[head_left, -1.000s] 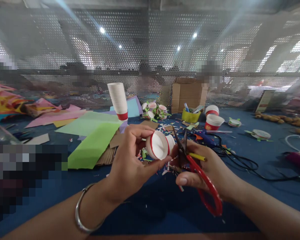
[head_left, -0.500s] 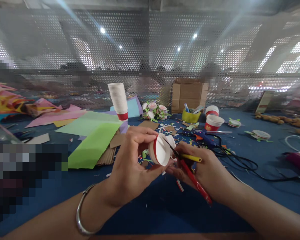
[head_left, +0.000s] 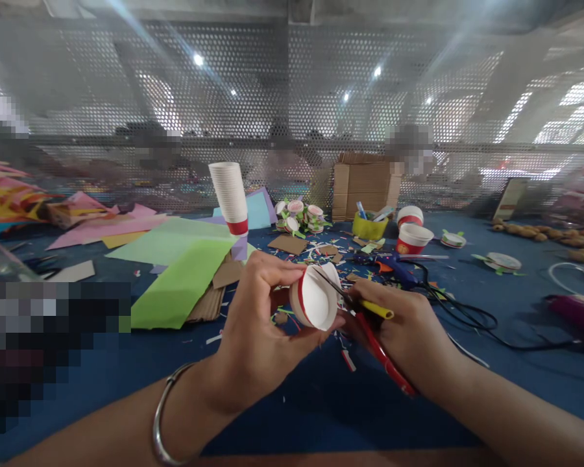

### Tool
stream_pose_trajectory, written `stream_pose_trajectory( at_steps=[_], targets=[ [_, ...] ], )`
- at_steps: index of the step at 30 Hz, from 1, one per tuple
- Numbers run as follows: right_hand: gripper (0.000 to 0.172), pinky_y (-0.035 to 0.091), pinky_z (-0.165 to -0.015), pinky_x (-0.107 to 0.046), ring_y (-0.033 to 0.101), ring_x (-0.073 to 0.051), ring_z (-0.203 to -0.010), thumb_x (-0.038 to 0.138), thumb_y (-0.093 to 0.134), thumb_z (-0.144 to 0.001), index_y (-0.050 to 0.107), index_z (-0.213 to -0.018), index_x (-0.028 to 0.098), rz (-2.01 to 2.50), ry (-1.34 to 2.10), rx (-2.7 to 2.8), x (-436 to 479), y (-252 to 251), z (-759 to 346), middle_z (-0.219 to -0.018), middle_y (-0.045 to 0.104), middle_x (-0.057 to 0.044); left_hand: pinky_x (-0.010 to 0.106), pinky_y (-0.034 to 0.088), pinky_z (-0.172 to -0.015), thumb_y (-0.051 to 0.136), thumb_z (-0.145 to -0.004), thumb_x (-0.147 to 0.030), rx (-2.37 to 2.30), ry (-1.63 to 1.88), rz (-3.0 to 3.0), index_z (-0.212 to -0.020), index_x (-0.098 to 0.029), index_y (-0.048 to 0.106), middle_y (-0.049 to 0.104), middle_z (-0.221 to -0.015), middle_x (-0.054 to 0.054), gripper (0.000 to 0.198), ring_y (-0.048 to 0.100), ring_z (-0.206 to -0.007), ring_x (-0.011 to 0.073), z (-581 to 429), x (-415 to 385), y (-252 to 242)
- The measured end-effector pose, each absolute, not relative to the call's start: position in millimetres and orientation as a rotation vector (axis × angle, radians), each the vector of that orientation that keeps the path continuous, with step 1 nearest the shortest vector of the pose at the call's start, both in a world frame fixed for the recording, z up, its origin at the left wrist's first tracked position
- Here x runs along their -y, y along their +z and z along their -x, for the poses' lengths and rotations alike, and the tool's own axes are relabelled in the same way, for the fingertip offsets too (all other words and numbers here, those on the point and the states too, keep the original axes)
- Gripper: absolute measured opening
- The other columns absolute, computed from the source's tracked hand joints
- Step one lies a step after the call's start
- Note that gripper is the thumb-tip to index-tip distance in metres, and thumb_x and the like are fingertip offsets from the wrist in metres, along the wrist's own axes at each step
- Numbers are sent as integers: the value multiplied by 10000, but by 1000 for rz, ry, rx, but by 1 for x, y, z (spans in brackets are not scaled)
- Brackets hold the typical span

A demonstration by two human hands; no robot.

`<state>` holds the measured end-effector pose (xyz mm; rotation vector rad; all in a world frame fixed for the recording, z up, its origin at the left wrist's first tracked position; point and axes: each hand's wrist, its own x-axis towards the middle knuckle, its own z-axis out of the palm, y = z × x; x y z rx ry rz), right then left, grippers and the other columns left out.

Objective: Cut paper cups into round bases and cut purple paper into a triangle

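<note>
My left hand [head_left: 260, 311] grips a cut-down white paper cup [head_left: 320, 305] with a red band, its round inside tilted toward me. Fingers lie along its upper left and the thumb underneath. In my right hand [head_left: 401, 324] is a pair of scissors [head_left: 382, 353] with red and yellow handles. The dark blades reach over the cup's upper rim, where a strip of the cup wall stands out to the right. Fingertips of the right hand are close to the cup's lower right edge; whether they touch it is hard to see.
Coloured paper [head_left: 180, 285] and a stack of paper cups [head_left: 230, 194] stand to the left. Small paper turtles [head_left: 299, 217] and a yellow container [head_left: 370, 225] are at the back. Right of my hands lie a glue gun [head_left: 399, 269], its black cord and red-white cups [head_left: 413, 239]. Paper scraps litter the middle.
The cup has turned a little so its inside faces me more. The scissors stay at its rim, and both hands have barely shifted.
</note>
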<state>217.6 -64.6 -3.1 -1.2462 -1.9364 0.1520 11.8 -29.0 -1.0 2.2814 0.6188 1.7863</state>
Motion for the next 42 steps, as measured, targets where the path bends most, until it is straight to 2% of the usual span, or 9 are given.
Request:
stream_pose_trajectory(
  at_steps=[3,9,14,21,27,33,42],
  targets=[
    [199,436,-548,-231,578,-138,-576,347,658,-928,666,-840,169,1212,35,1965,66,0,-217,-702,697,-16,267,587,-792,941,-636,-194,-621,1754,-2142,-1111,-241,532,573,-1095,24,630,654,-987,169,-14,31,0],
    [356,391,-471,-213,506,-105,-459,406,582,-989,640,-739,160,1174,-172,2036,64,3,-217,-581,626,6,209,576,-719,943,-640,-202,-631,1572,-1823,-1005,-226,533,613,-972,-25,549,676,-837,107,-17,35,8],
    [325,380,-470,-212,527,-108,-471,336,552,-994,641,-742,150,1188,-199,2053,62,2,-218,-595,648,-11,190,590,-704,919,-671,-158,-582,1438,-1643,-975,-225,515,688,-885,-44,510,703,-784,95,-17,40,14],
    [310,380,-485,-196,480,-97,-491,317,558,-987,608,-721,164,1191,-125,2077,65,1,-218,-604,619,2,139,583,-689,909,-682,-134,-554,1342,-1579,-944,-225,535,711,-850,-64,466,696,-760,63,-16,37,15],
    [301,358,-473,-200,453,-99,-483,323,554,-978,547,-707,192,1206,-139,2061,63,0,-218,-587,582,15,186,609,-694,922,-655,-142,-561,1336,-1550,-923,-212,526,718,-836,-46,483,712,-753,92,-17,34,15],
    [214,357,-484,-200,455,-104,-496,277,564,-940,554,-741,199,1242,-101,2078,63,-1,-221,-609,598,15,164,577,-656,929,-629,-142,-534,1343,-1615,-848,-193,525,698,-789,-41,462,690,-709,81,-18,34,13],
    [261,335,-482,-209,411,-105,-484,285,544,-949,544,-701,203,1288,-149,2104,63,1,-221,-565,555,24,188,553,-621,920,-648,-165,-558,1257,-1525,-860,-198,521,692,-793,-28,452,662,-697,94,-17,32,16]
  ],
)
